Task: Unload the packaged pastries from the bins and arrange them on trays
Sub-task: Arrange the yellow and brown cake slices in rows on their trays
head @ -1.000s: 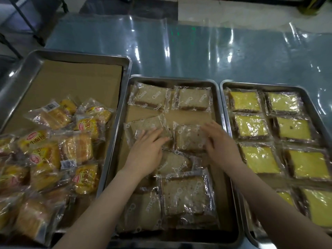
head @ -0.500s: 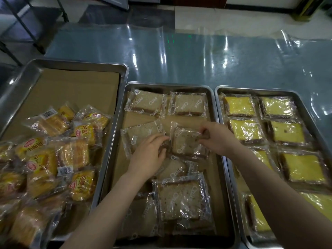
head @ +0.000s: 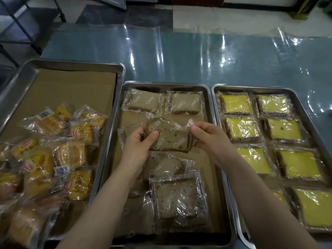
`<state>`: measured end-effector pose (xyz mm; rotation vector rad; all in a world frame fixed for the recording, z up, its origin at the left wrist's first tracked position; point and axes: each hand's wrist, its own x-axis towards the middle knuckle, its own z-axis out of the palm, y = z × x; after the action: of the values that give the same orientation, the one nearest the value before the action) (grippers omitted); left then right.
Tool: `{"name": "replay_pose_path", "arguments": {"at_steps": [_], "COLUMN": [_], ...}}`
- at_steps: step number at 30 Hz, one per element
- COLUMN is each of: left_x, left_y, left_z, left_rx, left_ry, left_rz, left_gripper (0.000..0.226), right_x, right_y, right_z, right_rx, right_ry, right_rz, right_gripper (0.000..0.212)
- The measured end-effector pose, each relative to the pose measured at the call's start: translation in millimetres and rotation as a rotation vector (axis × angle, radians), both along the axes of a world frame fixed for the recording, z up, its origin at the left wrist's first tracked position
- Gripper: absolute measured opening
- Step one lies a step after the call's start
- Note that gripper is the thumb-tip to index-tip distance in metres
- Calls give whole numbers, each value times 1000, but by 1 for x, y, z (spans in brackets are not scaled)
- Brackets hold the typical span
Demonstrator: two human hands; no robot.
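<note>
Three steel trays stand side by side. The middle tray (head: 208,97) holds brown cake slices in clear wrappers; two lie neatly at its far end (head: 143,102), and others lie loose near me (head: 177,198). My left hand (head: 138,146) and my right hand (head: 210,139) together hold one wrapped brown slice (head: 170,137) lifted above the tray's middle, each hand gripping one end of it. The right tray (head: 213,108) carries yellow-topped slices (head: 241,128) in two ordered columns. The left tray (head: 118,90) has a heap of yellow-labelled wrapped buns (head: 70,153).
Brown cardboard lines the left tray's far half (head: 71,90). The trays rest on a blue table under glossy clear film (head: 179,56). Metal rack legs (head: 27,33) stand beyond the table's far left corner.
Both hands have risen from the tray bottom, taking one brown slice up with them. A second earlier they pressed on slices lying flat. The view has tilted up slightly.
</note>
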<state>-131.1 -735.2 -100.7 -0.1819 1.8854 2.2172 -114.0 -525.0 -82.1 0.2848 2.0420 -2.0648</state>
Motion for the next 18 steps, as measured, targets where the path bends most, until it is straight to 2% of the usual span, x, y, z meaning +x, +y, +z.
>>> {"name": "replay_pose_path", "arguments": {"at_steps": [2, 6, 8, 14, 15, 18], "left_x": [3, 7, 7, 7, 7, 4], "left_y": [-2, -4, -4, -1, -1, -1], "left_z": [-3, -4, -5, -9, -10, -11], "left_rx": [36, 100, 111, 117, 119, 100], "left_ry": [-16, -77, -104, -182, -199, -222], "left_rz": [-11, 2, -9, -24, -22, -24], "left_gripper": [10, 10, 9, 4, 9, 19], "right_x": [1, -1, -2, -2, -1, 1], "right_y": [-6, -16, -20, -26, -27, -31], "right_z": [-2, -3, -3, -6, -8, -13], "right_rx": [4, 46, 1, -392, -457, -562], "right_ry": [-37, 6, -3, -148, -171, -213], "right_rz": [22, -89, -183, -436, -478, -538], "right_gripper": [38, 9, 10, 8, 8, 23]}}
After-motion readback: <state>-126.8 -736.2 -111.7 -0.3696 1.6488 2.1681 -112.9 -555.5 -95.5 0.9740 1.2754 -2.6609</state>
